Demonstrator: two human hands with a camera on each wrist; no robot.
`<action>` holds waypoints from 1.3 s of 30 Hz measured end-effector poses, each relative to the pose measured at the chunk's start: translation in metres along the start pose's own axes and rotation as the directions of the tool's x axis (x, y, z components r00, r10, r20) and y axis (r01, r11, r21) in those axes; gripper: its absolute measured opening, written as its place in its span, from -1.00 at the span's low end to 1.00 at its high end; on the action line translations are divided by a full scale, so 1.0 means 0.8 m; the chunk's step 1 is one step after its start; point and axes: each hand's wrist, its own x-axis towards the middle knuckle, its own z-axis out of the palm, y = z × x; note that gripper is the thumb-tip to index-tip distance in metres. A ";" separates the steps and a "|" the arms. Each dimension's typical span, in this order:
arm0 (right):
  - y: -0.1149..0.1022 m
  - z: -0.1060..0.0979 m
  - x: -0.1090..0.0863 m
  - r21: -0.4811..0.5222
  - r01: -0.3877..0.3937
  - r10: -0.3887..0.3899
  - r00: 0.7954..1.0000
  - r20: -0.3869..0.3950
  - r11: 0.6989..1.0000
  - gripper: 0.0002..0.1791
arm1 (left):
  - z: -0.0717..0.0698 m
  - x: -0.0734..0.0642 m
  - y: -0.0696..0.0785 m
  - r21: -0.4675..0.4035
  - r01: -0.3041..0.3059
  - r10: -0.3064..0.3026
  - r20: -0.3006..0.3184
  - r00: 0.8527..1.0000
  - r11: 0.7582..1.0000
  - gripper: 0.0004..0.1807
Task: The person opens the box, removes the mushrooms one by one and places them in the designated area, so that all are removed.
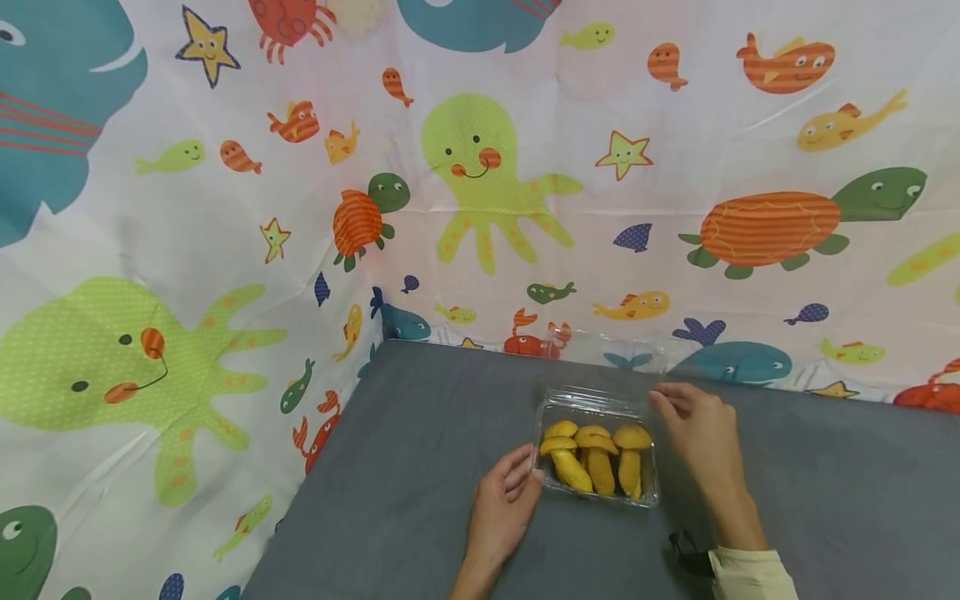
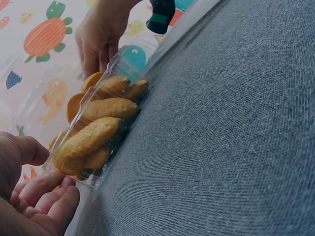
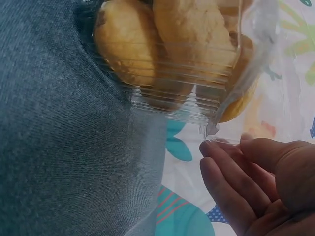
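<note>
A clear plastic clamshell box (image 1: 656, 479) sits on the grey table with its see-through lid (image 1: 600, 354) raised at the back. Several yellow-brown mushrooms (image 1: 598, 467) lie in its base, caps toward the hinge side. My left hand (image 1: 501, 508) holds the base at its left edge, thumb near the rim and fingers along the side. On the right, my right hand (image 1: 703, 437) pinches the lid's right edge near the hinge between thumb and fingertips. Ribbed clear plastic and mushrooms (image 3: 133, 44) fill the upper right wrist view.
The grey cloth-covered table (image 1: 420, 467) runs back to a white curtain (image 1: 525, 317) printed with sea animals, which also covers the left side. The raised lid stands close to the back curtain. A dark strap (image 1: 688, 554) is on the right wrist by a light sleeve (image 1: 750, 575).
</note>
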 end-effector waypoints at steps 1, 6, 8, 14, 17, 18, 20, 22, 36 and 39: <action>0.001 0.000 0.000 0.001 0.000 0.000 1.000 0.000 1.000 -0.66 | 0.000 0.000 0.000 0.005 -0.001 0.001 -0.001 1.000 1.000 -0.56; 0.004 0.000 0.005 0.006 -0.015 0.015 1.000 0.009 1.000 -0.66 | 0.002 -0.001 0.002 0.015 -0.007 0.007 -0.003 1.000 1.000 -0.56; 0.005 0.001 0.006 0.010 -0.025 0.025 1.000 0.017 1.000 -0.65 | 0.002 -0.001 0.002 0.018 -0.007 0.007 -0.003 1.000 1.000 -0.55; 0.009 0.002 0.007 0.007 -0.050 0.049 0.998 0.034 0.999 -0.63 | 0.002 0.000 -0.001 0.038 0.030 -0.030 -0.004 1.000 0.999 -0.55; 0.010 0.002 0.009 0.006 -0.063 0.063 0.998 0.029 0.998 -0.64 | 0.003 0.001 -0.001 0.040 0.049 -0.049 -0.005 0.999 0.998 -0.54; 0.010 0.002 0.010 0.008 -0.068 0.068 0.997 0.031 0.998 -0.64 | 0.003 0.002 -0.001 0.039 0.050 -0.050 -0.006 0.999 0.998 -0.54; 0.010 0.002 0.012 0.012 -0.075 0.075 0.997 0.037 0.997 -0.63 | 0.004 0.002 -0.001 0.040 0.051 -0.051 -0.009 0.999 0.998 -0.54; 0.010 0.002 0.013 0.014 -0.087 0.087 0.995 0.050 0.996 -0.63 | 0.004 0.002 0.000 0.040 0.052 -0.051 -0.011 0.999 0.998 -0.54; 0.017 0.009 0.014 0.024 -0.139 0.136 0.985 0.110 0.990 -0.56 | 0.004 -0.001 0.001 0.053 0.046 -0.045 -0.021 0.999 0.998 -0.55; 0.019 0.008 0.014 0.010 -0.133 0.131 0.985 0.109 0.991 -0.55 | 0.005 -0.002 0.002 0.043 0.024 -0.023 -0.021 1.000 0.999 -0.55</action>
